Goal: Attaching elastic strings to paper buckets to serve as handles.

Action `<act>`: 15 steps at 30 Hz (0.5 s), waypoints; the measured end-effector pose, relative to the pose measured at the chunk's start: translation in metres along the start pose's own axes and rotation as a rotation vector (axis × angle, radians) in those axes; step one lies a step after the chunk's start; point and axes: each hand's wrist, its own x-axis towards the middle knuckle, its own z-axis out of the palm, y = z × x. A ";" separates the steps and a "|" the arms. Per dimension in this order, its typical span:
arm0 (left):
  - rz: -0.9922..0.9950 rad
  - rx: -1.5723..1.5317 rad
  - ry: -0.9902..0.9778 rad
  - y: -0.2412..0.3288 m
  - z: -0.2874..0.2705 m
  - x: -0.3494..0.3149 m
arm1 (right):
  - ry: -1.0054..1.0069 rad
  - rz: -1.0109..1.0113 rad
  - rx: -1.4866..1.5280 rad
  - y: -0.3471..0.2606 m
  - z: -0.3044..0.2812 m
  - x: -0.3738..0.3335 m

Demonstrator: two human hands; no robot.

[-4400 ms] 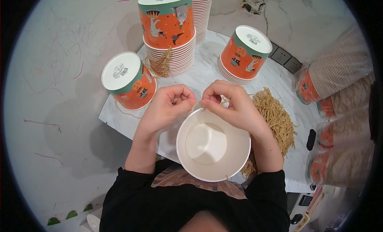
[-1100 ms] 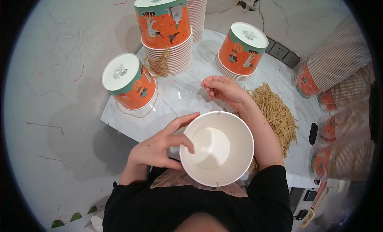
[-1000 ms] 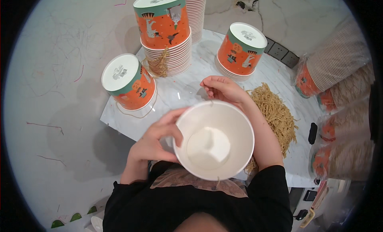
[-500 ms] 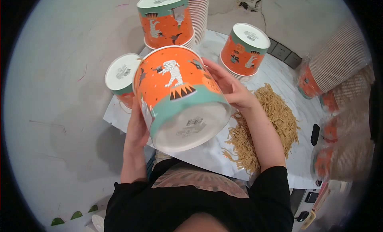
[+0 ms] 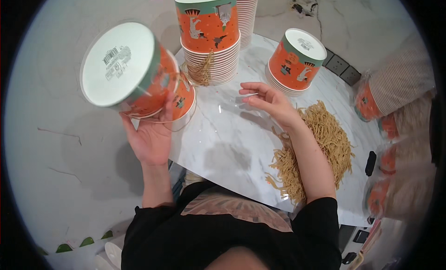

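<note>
Evidently, the upturned paper bucket [image 5: 127,68] tilts over the left edge of the desk [image 5: 218,135], clasped by its rim side in the left grip [image 5: 151,137]. It overlaps a second bucket [image 5: 184,99]; whether they touch, I cannot tell. Even support, without squeezing the paper wall, seems best. The right grip [image 5: 269,103], empty, fingers loosely spread, is near the cord pile [image 5: 327,144] by the near edge. Beyond, a bucket stack [image 5: 209,26] stands toward the far edge.

Paper tub [image 5: 116,68], 10 o'clk: smooth, w/ slight sheen; tabletop [image 5: 220,135], mid-dial: glossy, marble-look; cord pile [image 5: 329,142], 3 o'clk: matt, rough.
</note>
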 end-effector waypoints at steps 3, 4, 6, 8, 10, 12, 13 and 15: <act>-0.005 -0.036 -0.032 0.007 -0.002 0.003 | -0.021 0.064 -0.043 0.003 0.002 0.001; 0.002 -0.006 0.008 0.007 -0.007 0.004 | -0.019 0.064 -0.043 0.005 0.002 0.002; 0.009 0.024 0.049 0.006 -0.013 0.006 | -0.018 0.071 -0.040 0.008 0.003 0.002; -0.011 0.021 0.044 0.005 -0.016 0.007 | -0.026 0.060 -0.059 0.010 0.003 0.003; -0.023 -0.015 0.047 0.005 -0.020 0.008 | -0.031 0.052 -0.081 0.011 0.002 0.003; -0.034 -0.050 0.050 0.008 -0.021 0.007 | -0.013 -0.030 -0.133 0.010 0.003 0.002; -0.090 -0.111 0.057 0.011 -0.019 0.006 | -0.013 -0.029 -0.133 0.010 0.003 0.002; -0.143 -0.171 0.064 0.015 -0.016 0.005 | 0.000 -0.057 -0.181 0.010 0.004 0.002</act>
